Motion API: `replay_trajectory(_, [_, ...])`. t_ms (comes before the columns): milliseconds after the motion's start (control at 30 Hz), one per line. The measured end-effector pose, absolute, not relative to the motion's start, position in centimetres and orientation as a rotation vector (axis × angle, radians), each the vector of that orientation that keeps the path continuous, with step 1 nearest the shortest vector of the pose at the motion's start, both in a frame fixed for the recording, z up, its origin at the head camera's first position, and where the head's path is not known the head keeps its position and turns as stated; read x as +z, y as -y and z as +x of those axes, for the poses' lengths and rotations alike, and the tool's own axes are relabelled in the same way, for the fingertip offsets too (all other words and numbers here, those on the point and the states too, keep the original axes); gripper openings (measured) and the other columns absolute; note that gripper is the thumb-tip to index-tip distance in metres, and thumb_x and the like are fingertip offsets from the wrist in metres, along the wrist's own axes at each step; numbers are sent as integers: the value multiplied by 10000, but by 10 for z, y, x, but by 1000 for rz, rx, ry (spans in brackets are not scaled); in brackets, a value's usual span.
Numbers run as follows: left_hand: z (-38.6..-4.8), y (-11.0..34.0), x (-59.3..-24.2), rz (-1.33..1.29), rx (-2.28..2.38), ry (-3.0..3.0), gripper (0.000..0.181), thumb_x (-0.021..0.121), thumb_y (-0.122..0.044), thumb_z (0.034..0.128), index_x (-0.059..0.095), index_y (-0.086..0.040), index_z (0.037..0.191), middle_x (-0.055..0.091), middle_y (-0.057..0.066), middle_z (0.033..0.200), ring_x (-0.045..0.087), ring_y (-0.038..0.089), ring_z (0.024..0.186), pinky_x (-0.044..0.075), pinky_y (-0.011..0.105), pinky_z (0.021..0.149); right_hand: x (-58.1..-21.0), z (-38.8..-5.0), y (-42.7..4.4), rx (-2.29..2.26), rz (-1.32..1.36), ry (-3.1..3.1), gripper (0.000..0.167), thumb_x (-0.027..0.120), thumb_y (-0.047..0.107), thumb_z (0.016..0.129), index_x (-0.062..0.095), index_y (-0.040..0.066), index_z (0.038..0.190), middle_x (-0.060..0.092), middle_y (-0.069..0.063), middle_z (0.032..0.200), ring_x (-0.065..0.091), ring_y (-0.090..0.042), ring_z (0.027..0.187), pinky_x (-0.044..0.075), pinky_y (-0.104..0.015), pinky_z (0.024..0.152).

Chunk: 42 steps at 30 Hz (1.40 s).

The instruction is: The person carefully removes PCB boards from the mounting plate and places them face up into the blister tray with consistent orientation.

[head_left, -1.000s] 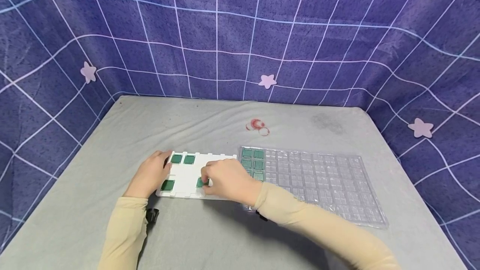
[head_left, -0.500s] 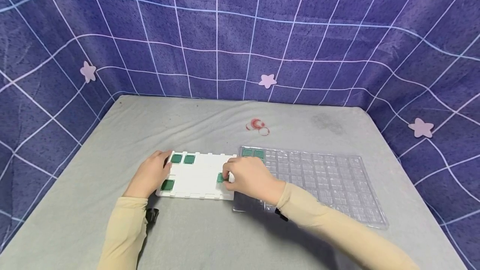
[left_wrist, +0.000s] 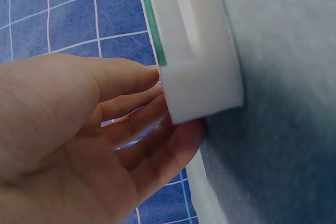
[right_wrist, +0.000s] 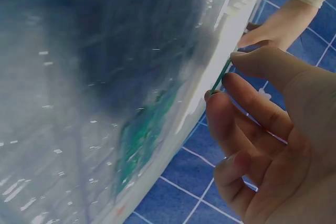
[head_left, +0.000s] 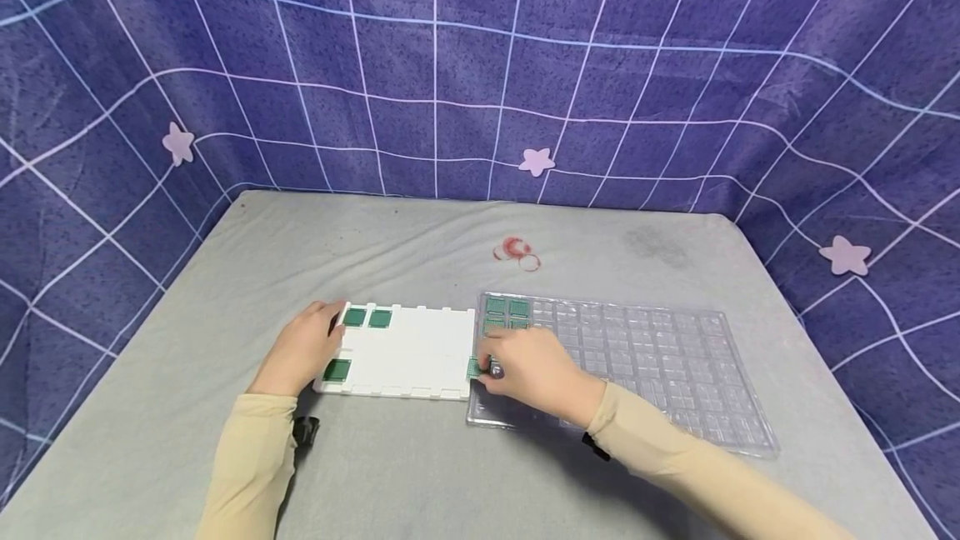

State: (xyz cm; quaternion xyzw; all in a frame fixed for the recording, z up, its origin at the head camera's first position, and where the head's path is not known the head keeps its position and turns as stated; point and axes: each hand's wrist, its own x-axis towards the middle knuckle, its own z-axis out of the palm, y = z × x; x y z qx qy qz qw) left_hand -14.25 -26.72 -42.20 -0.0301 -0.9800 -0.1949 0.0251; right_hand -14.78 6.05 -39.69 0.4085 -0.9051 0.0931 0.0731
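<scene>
Right hand (head_left: 536, 369) pinches green board (head_left: 473, 368) at the seam between white tray (head_left: 420, 352)'s right edge and clear tray (head_left: 637, 348)'s left edge; right-wrist view shows board near edge-on, fingers hide its long axis. Left hand (head_left: 300, 348) grips white tray's left end. Both trays run lengthwise left-right, grey cloth (head_left: 375, 465) stretching behind and in front.
</scene>
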Motion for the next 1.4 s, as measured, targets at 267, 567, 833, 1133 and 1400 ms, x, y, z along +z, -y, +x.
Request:
replay_trajectory(267, [-143, 266, -420, -92, -603, 3030, 436, 531, -68, 1010, 523, 145, 1390, 593, 352, 1293, 600, 513, 1183, 500, 613, 1017, -407, -146, -73, 261, 1224, 2725, 126, 841, 268, 793, 732, 223, 839, 693, 116, 830, 506, 17, 573, 415, -163, 470])
replay_trajectory(567, [-140, 266, -421, -99, -614, 3017, 432, 540, -62, 1006, 527, 156, 1378, 601, 357, 1274, 610, 510, 1165, 506, 612, 1007, -416, -147, -72, 168, 1237, 2661, 156, 850, 291, 778, 716, 228, 825, 676, 123, 797, 605, -31, 599, 475, -213, 499])
replay_trajectory(833, [-139, 266, -421, -91, -630, 3018, 430, 538, -56, 1005, 527, 156, 1379, 600, 357, 1275, 611, 511, 1161, 508, 613, 999, -416, -145, -73, 159, 1246, 2641, 170, 853, 271, 769, 697, 214, 804, 652, 117, 775, 546, -26, 554, 434, -189, 467])
replay_trajectory(1133, [-141, 266, -421, -88, -614, 3024, 432, 528, -64, 1009, 524, 152, 1383, 596, 355, 1282, 604, 512, 1173, 500, 614, 1013, -415, -144, -72, 141, 1232, 2647, 136, 833, 210, 789, 699, 230, 770, 661, 118, 792, 604, -54, 586, 480, -244, 486])
replay_trajectory(1400, [-141, 267, -421, -98, -608, 3025, 432, 532, -64, 1008, 524, 148, 1385, 593, 355, 1294, 598, 514, 1187, 496, 615, 1023, -417, -146, -72, 148, 1230, 2662, 123, 822, 176, 789, 714, 235, 778, 666, 112, 805, 596, -50, 587, 477, -234, 486])
